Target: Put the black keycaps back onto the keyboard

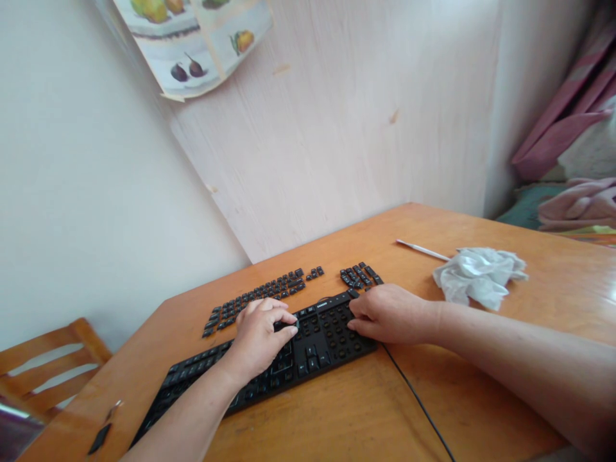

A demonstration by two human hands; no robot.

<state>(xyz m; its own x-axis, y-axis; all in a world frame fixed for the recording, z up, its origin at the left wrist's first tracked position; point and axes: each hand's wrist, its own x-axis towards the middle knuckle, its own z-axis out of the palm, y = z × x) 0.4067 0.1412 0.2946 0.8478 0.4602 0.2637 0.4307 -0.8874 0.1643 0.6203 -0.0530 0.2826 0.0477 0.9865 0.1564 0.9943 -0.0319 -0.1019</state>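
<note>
A black keyboard (315, 340) lies slantwise on the table, with many bare key sockets in its number pad and main block. Some keys, such as the arrow keys, still sit in it. My left hand (262, 333) is over its middle, thumb and index finger pinched on a small dark key (294, 325) at the board. My right hand (387, 313) has curled fingers on the keyboard's right end, around its edge. Behind the board, loose black keycaps (262, 292) lie in rows, and a smaller group of keycaps (360, 274) lies near my right hand.
A crumpled white tissue (479, 276) and a thin white stick (423, 249) lie at the right of the wooden table (543, 282). A black cable (416, 394) runs toward me. At the front left is a small dark object (100, 439); beyond the edge stands a wooden chair (52, 359).
</note>
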